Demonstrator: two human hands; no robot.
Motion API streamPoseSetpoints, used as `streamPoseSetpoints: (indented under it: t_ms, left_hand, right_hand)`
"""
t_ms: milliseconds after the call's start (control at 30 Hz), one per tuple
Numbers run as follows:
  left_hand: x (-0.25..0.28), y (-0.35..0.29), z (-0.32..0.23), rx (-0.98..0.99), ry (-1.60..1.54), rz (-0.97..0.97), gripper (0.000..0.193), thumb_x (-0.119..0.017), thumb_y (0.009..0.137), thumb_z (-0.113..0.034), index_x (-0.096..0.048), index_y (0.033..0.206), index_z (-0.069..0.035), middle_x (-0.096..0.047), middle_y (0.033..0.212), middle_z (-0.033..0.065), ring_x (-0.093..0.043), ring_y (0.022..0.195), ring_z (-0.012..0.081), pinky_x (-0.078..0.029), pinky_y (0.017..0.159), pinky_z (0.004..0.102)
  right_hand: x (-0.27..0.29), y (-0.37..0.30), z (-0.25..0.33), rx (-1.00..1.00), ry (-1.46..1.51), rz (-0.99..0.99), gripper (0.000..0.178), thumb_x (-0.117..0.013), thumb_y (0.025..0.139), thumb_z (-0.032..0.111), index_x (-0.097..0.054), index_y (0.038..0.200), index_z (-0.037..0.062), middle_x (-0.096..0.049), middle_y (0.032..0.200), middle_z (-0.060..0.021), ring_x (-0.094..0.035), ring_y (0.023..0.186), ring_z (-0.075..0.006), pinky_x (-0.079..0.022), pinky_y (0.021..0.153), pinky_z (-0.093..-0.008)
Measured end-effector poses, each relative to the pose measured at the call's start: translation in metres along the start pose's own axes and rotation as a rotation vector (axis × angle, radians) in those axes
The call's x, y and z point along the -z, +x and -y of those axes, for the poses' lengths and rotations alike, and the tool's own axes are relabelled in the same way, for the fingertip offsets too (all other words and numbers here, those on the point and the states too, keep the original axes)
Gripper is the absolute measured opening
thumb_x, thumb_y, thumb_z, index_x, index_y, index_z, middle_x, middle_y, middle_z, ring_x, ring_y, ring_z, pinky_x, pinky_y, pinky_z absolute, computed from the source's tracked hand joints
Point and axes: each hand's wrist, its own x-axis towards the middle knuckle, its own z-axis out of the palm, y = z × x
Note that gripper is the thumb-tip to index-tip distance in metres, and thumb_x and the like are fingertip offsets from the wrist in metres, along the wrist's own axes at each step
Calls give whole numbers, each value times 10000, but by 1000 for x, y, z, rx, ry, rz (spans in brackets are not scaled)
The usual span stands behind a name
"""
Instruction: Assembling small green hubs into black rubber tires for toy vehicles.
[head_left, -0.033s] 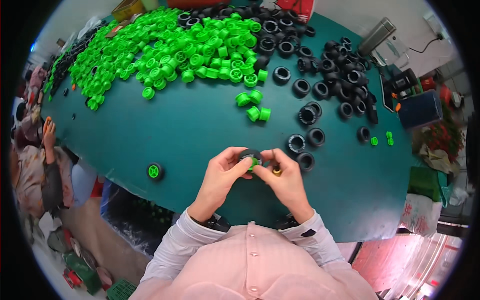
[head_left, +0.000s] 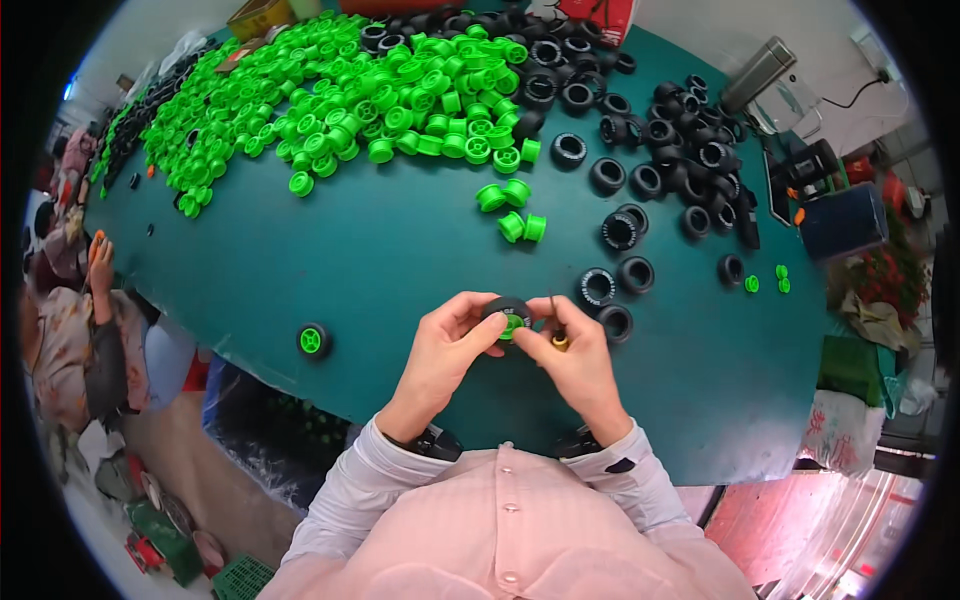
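My left hand (head_left: 447, 345) is closed round a small toy wheel, a black tyre (head_left: 505, 308) with a bright green rim (head_left: 511, 326) in it, held a little above the front of the table. My right hand (head_left: 577, 360) is also closed. Its thumb presses at the rim's right side. Within its curled fingers sits a thin dark tool with a yellow end (head_left: 560, 342); its kind is hard to make out. A finished-looking wheel with a green rim (head_left: 312, 341) lies on the table to the left. Several loose black tyres (head_left: 597, 287) lie just right of my right hand.
A big heap of green rims (head_left: 330, 110) spreads over the far left of the green table (head_left: 390, 240). Black tyres (head_left: 660, 135) pile up at the far right, near a steel flask (head_left: 758, 75) and a dark blue box (head_left: 843, 218). Another person's hand (head_left: 101, 262) shows at the left edge.
My right thumb has shifted slightly on the wheel, and more of the green rim shows. The whole view has moved a little; the things on the table lie as before.
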Motion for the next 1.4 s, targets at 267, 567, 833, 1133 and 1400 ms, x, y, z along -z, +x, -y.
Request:
streamPoseSetpoints:
  t_ms: [267,567,833,1133,1400]
  left_hand:
    - [-2,-3,11,-27,-58,52,275,-667,994,-149,-643,1204,27,-709,1081,72,-669,970,136,-576,811,301]
    - [-12,1,15,-41,-37,31,300,-678,978,-113,-609,1233,29,-685,1138,76,-661,1006,143,-572,843,313]
    - [-5,3,7,59,-96,152,273,-667,994,-137,-611,1217,11,-684,1128,77,-659,975,147,-562,843,310]
    - [-4,1,-1,0,-65,50,305,-675,994,-160,-616,1233,20,-689,1110,75,-657,985,135,-571,794,292]
    - [-4,-4,-5,-53,0,84,269,-679,987,-125,-633,1202,30,-696,1077,70,-652,973,121,-569,784,283]
  right_hand:
    - [5,-1,9,-148,156,0,197,-722,939,145,-670,1042,-15,-638,812,0,-529,626,-46,-422,556,-210]
    - [6,3,-5,103,-137,-93,208,-708,956,181,-644,956,-16,-629,820,-14,-507,635,-62,-418,554,-237]
    - [12,9,2,-26,10,-18,209,-760,896,128,-652,989,-24,-625,833,-16,-480,664,-54,-389,572,-242]
    - [4,-4,11,8,-25,-26,214,-731,889,66,-650,1065,-25,-639,911,-8,-453,670,-51,-377,595,-236]
    - [7,-2,12,93,-70,-31,204,-714,926,117,-647,1045,-35,-633,903,-16,-465,658,-54,-386,579,-236]
